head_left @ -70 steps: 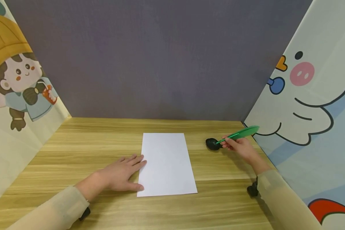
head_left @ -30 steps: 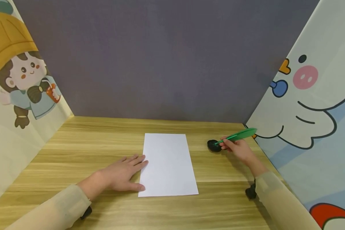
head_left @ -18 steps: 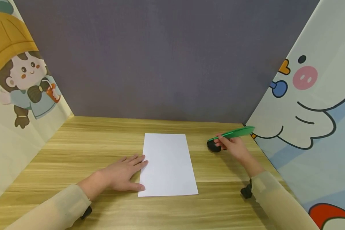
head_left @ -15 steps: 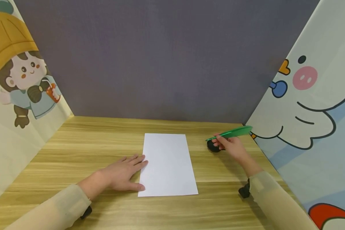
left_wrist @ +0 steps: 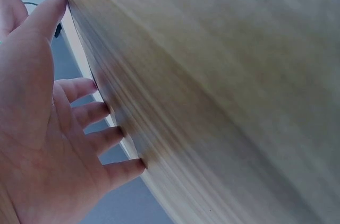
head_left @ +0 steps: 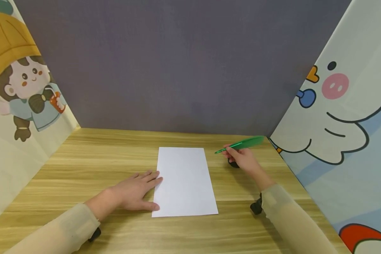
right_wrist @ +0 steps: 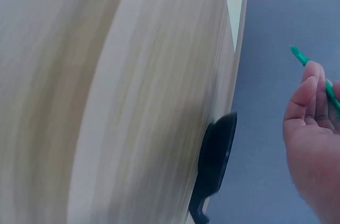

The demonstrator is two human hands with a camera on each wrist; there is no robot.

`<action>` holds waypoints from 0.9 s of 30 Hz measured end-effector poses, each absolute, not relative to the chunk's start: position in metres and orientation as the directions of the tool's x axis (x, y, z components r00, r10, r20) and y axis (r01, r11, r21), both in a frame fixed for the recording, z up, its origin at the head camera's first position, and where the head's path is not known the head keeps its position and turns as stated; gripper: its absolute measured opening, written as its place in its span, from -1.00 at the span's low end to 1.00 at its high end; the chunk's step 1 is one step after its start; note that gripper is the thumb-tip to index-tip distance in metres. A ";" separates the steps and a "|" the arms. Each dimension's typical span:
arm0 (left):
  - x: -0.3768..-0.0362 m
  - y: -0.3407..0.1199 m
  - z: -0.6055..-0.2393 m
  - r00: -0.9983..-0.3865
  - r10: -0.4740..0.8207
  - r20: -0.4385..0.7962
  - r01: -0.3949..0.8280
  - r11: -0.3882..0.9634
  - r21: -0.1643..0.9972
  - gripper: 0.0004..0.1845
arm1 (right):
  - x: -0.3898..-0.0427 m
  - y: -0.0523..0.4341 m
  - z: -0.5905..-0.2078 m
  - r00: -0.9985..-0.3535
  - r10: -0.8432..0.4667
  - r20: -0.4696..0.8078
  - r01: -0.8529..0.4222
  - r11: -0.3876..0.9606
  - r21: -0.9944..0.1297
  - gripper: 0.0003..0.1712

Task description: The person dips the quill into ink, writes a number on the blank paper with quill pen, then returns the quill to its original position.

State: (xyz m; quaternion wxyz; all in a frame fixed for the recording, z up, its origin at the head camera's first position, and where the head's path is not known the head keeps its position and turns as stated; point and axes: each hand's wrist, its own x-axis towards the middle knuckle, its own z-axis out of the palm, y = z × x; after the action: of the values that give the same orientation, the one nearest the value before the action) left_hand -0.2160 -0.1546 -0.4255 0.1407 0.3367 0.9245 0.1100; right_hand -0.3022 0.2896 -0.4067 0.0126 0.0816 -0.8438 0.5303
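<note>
My left hand (head_left: 134, 192) lies spread on the table, its thumb and fingertips resting on the left edge of a blank white sheet of paper (head_left: 185, 183). In the left wrist view the fingers of that hand (left_wrist: 58, 123) look apart, with nothing held. Between thumb and fingers, my right hand (head_left: 243, 158) pinches a green feather pen (head_left: 249, 142), tip pointing left toward the sheet. The right wrist view has the pen's tip (right_wrist: 298, 54) raised above the table. Below the hand sits a small black dish (right_wrist: 218, 149) with a handle-like end, mostly hidden in the head view.
The wood-grain table (head_left: 120, 151) ends at a dark grey panel (head_left: 177, 70) behind. Panels with cartoon figures stand on the left (head_left: 31, 95) and right (head_left: 352, 106). Each wrist carries a small black camera, such as the right one (head_left: 256, 206).
My right hand has lifted the feather pen out of the black dish and moved it left toward the paper. My left hand and the sheet stay in place.
</note>
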 end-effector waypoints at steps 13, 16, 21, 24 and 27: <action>-0.215 -0.156 -0.425 -0.735 0.654 -0.180 0.593 0.749 0.297 0.12 | -0.315 0.252 -0.413 -0.978 -0.172 0.119 -0.173 0.352 -0.920 -0.59; -0.215 -0.156 -0.426 -0.734 0.655 -0.178 0.595 0.748 0.295 0.12 | -0.318 0.243 -0.416 -0.975 -0.191 0.112 -0.174 0.347 -0.922 -0.59; -0.215 -0.156 -0.427 -0.734 0.657 -0.174 0.598 0.746 0.292 0.13 | -0.320 0.229 -0.420 -0.973 -0.209 0.097 -0.163 0.329 -0.930 -0.54; -0.216 -0.155 -0.427 -0.732 0.659 -0.172 0.602 0.745 0.288 0.13 | -0.320 0.222 -0.421 -0.974 -0.210 0.086 -0.152 0.322 -0.934 -0.52; -0.217 -0.155 -0.427 -0.732 0.659 -0.172 0.604 0.745 0.284 0.13 | -0.322 0.217 -0.421 -0.973 -0.215 0.084 -0.151 0.321 -0.935 -0.52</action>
State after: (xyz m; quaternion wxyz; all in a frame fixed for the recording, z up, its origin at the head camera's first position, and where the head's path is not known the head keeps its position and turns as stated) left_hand -0.2165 -0.1548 -0.4270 0.1316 0.3415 0.9247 0.1050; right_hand -0.3222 0.2169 -0.4212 -0.0277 0.1127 -0.8123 0.5716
